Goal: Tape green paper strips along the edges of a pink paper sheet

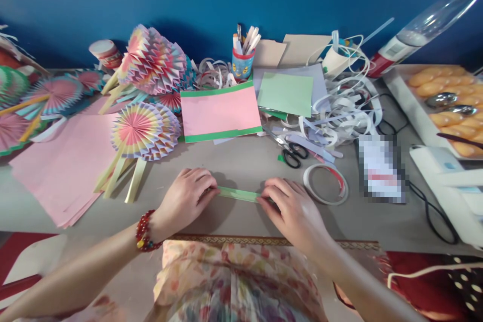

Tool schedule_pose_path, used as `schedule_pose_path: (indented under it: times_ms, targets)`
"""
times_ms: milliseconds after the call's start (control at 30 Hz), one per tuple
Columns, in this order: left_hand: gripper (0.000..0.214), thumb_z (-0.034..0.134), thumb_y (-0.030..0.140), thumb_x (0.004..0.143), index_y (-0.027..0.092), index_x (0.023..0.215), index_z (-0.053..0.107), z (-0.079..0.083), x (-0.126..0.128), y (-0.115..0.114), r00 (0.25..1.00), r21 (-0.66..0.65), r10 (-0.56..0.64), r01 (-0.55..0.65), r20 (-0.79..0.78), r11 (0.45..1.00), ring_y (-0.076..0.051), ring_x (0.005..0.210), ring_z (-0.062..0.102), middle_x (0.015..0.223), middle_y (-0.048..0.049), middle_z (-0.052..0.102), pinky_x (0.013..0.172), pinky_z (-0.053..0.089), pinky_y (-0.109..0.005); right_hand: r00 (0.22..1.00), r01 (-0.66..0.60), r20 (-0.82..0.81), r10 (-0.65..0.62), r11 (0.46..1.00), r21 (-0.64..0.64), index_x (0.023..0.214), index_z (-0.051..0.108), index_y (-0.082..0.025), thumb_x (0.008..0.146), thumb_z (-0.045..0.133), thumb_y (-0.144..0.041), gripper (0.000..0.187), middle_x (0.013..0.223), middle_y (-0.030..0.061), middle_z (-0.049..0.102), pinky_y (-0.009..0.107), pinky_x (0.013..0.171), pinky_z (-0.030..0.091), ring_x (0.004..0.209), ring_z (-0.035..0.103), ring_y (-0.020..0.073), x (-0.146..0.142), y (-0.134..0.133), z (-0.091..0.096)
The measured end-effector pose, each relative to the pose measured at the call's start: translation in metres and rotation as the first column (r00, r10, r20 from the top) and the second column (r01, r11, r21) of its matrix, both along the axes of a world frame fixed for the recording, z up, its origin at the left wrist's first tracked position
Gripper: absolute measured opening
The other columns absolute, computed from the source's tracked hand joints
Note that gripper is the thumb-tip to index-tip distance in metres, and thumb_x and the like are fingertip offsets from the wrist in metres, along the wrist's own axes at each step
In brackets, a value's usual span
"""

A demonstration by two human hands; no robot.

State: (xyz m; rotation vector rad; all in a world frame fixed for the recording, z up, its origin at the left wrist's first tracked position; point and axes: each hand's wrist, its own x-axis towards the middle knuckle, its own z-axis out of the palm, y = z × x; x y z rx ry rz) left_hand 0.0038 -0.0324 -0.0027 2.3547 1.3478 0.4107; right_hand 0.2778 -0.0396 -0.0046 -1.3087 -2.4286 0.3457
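Observation:
A narrow folded strip of green paper (238, 194) lies on the grey table (241, 161) near its front edge. My left hand (185, 197) presses its left end, fingers curled down onto it. My right hand (290, 210) pinches the strip's right end, fingers closed over it. A red bead bracelet (144, 232) circles my left wrist.
Behind the hands lie a pink sheet on green paper (220, 112), a pale green sheet (286, 93), black-handled scissors (292, 154), a tape roll (326, 184) and a tangle of white paper strips (339, 110). Folded paper fans (142, 131) and pink sheets (64, 171) fill the left. A pen cup (242, 63) stands by the blue wall.

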Motion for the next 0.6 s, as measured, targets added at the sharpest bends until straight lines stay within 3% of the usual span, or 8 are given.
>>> schedule_pose_path:
  times_ms: [600]
  targets:
    - [0.012, 0.051, 0.025, 0.099, 0.018, 0.091, 0.058, 0.0025, -0.0031, 0.0014, 1.000, -0.026, 0.004, -0.004, 0.007, 1.000, -0.015, 0.080, 0.056, 0.098, -0.0021, 0.058, 0.076, 0.039, -0.031, 1.000, 0.007, 0.030, -0.005, 0.999, -0.051, 0.082, 0.058, -0.019, 0.093, 0.059, -0.023, 0.012, 0.095, 0.0053, 0.062, 0.035, 0.075, 0.038, 0.084, 0.054, 0.0219, 0.0016, 0.0032, 0.0023]
